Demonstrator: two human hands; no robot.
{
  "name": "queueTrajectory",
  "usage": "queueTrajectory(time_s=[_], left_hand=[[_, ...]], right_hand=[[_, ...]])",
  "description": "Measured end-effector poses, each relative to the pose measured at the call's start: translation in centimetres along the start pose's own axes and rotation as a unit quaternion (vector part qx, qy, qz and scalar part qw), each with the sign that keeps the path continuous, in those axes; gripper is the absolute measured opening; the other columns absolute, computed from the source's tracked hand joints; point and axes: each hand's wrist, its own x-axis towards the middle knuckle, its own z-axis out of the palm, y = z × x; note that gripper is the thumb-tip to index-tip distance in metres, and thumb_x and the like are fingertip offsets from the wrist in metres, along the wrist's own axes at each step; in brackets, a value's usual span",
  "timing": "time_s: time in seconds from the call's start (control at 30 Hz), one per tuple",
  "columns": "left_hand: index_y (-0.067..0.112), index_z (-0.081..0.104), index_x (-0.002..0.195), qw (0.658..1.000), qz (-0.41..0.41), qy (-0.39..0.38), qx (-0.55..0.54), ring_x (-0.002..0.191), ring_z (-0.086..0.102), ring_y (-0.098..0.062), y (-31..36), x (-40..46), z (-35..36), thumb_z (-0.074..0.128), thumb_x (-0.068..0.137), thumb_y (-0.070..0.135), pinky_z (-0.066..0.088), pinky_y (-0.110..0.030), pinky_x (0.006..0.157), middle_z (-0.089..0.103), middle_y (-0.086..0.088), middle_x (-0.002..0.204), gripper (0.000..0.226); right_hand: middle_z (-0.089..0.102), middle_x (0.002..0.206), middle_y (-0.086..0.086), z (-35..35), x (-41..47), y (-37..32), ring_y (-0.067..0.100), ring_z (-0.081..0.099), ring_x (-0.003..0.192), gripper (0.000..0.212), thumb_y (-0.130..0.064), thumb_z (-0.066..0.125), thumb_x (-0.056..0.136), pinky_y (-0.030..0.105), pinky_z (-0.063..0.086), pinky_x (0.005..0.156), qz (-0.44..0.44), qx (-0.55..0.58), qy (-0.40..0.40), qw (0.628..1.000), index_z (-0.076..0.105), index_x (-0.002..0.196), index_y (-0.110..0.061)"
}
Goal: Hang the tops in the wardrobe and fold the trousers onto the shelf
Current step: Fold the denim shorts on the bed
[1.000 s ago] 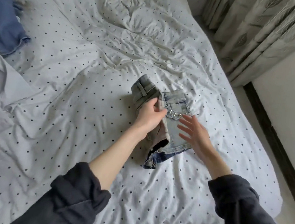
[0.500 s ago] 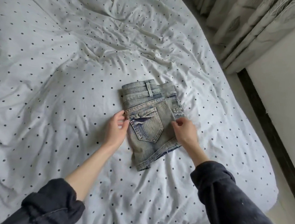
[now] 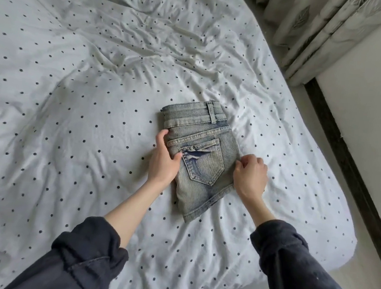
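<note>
Both hands are seen from the head camera, placed at opposite sides of a pair of folded denim shorts (image 3: 201,154). At the shorts' left edge, the left hand (image 3: 163,162) is laid against the fabric: its thumb is pressed onto the denim just beside the back pocket (image 3: 203,161), while the fingers are curved along the side edge, so the folded edge is pinched between thumb and fingers. At the right edge, the right hand (image 3: 250,175) is held with its fingers curled under at the hem; the fabric appears to be gripped there, though the fingertips are hidden beneath the knuckles. Dark rolled sleeves (image 3: 87,254) are worn on both forearms.

The shorts are laid flat on the bed sheet (image 3: 72,115), folded in half with the back pocket facing up and the waistband (image 3: 193,115) turned away from the person. A belt loop (image 3: 211,111) is seen across the waistband. The sheet is white with small dark dots and is heavily creased. The shorts are set near the right side of the bed. Beyond that side, a patterned curtain (image 3: 310,32) is hung at the upper right, and a dark skirting strip (image 3: 353,167) is run along the base of a pale wall (image 3: 378,96).
</note>
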Motion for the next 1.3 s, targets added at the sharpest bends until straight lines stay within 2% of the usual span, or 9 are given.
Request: queueTrajectory(time_s=[0.13, 0.23, 0.4, 0.6, 0.7, 0.87, 1.07, 1.17, 1.3], left_hand=[[0.011, 0.03, 0.137, 0.996, -0.066, -0.016, -0.057, 0.108, 0.059, -0.03, -0.6, -0.2, 0.2, 0.067, 0.086, 0.026, 0.046, -0.036, 0.09, 0.061, -0.013, 0.12, 0.064], [0.01, 0.043, 0.124, 0.99, -0.095, -0.037, -0.098, 0.104, 0.061, -0.026, -1.3, 0.4, 0.1, 0.073, 0.08, 0.027, 0.049, -0.041, 0.093, 0.062, -0.009, 0.116, 0.056], [0.003, 0.045, 0.122, 0.976, -0.122, -0.098, -0.15, 0.106, 0.062, -0.027, -2.6, 0.6, 0.0, 0.077, 0.069, 0.024, 0.048, -0.048, 0.096, 0.062, -0.015, 0.118, 0.065], [0.003, 0.04, 0.11, 0.972, -0.136, -0.094, -0.167, 0.094, 0.062, -0.026, -3.7, -2.6, 0.7, 0.072, 0.079, 0.006, 0.05, -0.046, 0.092, 0.062, -0.024, 0.109, 0.045], [0.006, 0.048, 0.106, 0.969, -0.145, -0.144, -0.138, 0.095, 0.064, -0.025, -4.0, -3.0, 0.8, 0.077, 0.071, 0.026, 0.051, -0.046, 0.09, 0.065, -0.015, 0.106, 0.05], [0.015, 0.06, 0.081, 0.954, -0.198, -0.159, -0.158, 0.093, 0.066, -0.03, -4.0, -3.1, 0.0, 0.074, 0.07, 0.019, 0.052, -0.052, 0.088, 0.07, -0.017, 0.096, 0.018], [0.011, 0.059, 0.095, 0.955, -0.193, -0.204, -0.099, 0.082, 0.059, -0.014, -3.8, -3.6, -4.5, 0.063, 0.088, 0.008, 0.045, -0.023, 0.071, 0.065, -0.004, 0.091, 0.009], [0.008, 0.057, 0.105, 0.966, -0.162, -0.196, -0.045, 0.087, 0.056, -0.015, -5.1, -4.1, -6.9, 0.057, 0.092, 0.012, 0.043, -0.025, 0.072, 0.061, -0.002, 0.093, 0.013], [0.015, 0.054, 0.085, 0.97, -0.129, -0.205, -0.028, 0.084, 0.057, -0.017, -6.3, -5.4, -7.5, 0.058, 0.091, 0.009, 0.046, -0.029, 0.076, 0.06, 0.004, 0.082, 0.009]], right_hand=[[0.049, 0.131, 0.014, 0.9, -2.0, -0.7, 0.032, 0.046, 0.12, 0.036, -0.019, 0.06, 0.088, 0.047, 0.038, 0.099, -0.172, -0.058, 0.088, 0.979, 0.053, 0.121, -0.009], [0.044, 0.143, 0.015, 1.9, -3.1, -1.1, 0.033, 0.042, 0.131, 0.057, -0.024, 0.068, 0.081, 0.051, 0.034, 0.107, -0.325, -0.115, 0.049, 0.937, 0.049, 0.134, -0.013], [-0.008, 0.159, 0.001, 1.7, -0.6, -1.7, 0.022, -0.009, 0.146, 0.074, -0.044, 0.047, 0.095, 0.04, 0.0, 0.119, -0.31, -0.225, -0.143, 0.913, 0.002, 0.151, -0.031], [-0.015, 0.158, 0.001, 1.9, -0.1, -1.0, 0.023, -0.013, 0.146, 0.077, -0.046, 0.044, 0.095, 0.039, -0.003, 0.117, -0.325, -0.263, -0.163, 0.894, -0.009, 0.15, -0.031], [-0.018, 0.157, 0.003, 2.0, -0.2, -1.1, 0.025, -0.016, 0.145, 0.077, -0.045, 0.041, 0.097, 0.041, -0.004, 0.118, -0.323, -0.272, -0.17, 0.89, -0.013, 0.149, -0.029], [-0.014, 0.158, 0.001, 1.7, -0.5, -0.9, 0.022, -0.014, 0.146, 0.076, -0.045, 0.043, 0.096, 0.038, -0.003, 0.118, -0.325, -0.246, -0.174, 0.896, -0.008, 0.15, -0.031], [0.011, 0.159, -0.004, 0.5, -3.5, -0.8, 0.017, 0.015, 0.145, 0.059, -0.046, 0.043, 0.096, 0.043, 0.013, 0.115, -0.342, -0.204, -0.16, 0.903, 0.022, 0.149, -0.031], [0.011, 0.159, -0.005, 0.6, -5.8, 0.4, 0.016, 0.019, 0.144, 0.048, -0.043, 0.042, 0.098, 0.045, 0.011, 0.116, -0.36, -0.187, -0.205, 0.891, 0.037, 0.144, -0.029], [0.011, 0.159, 0.002, 1.6, -7.0, 2.2, 0.02, 0.011, 0.146, 0.048, -0.037, 0.045, 0.098, 0.047, 0.01, 0.118, -0.356, -0.162, -0.218, 0.894, 0.038, 0.144, -0.023]])
